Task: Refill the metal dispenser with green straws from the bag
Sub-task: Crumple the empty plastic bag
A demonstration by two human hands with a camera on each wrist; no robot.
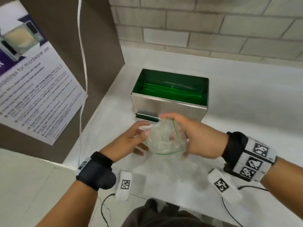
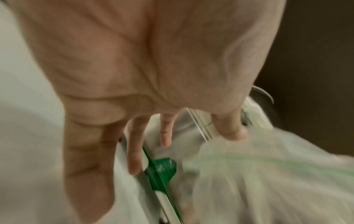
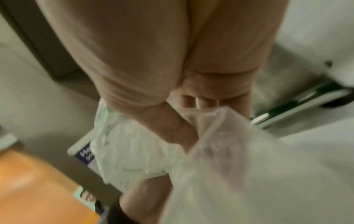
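Straws (image 1: 170,93) inside dispenser (image 1: 168,105), head view only

Left hand (image 1: 131,138) and right hand (image 1: 195,138) both curled, gripping.

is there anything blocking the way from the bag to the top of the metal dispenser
Nothing visible does. The clear bag, held between the left hand and right hand, sits just in front of the metal dispenser. Its top is open, with green straws already lying inside.
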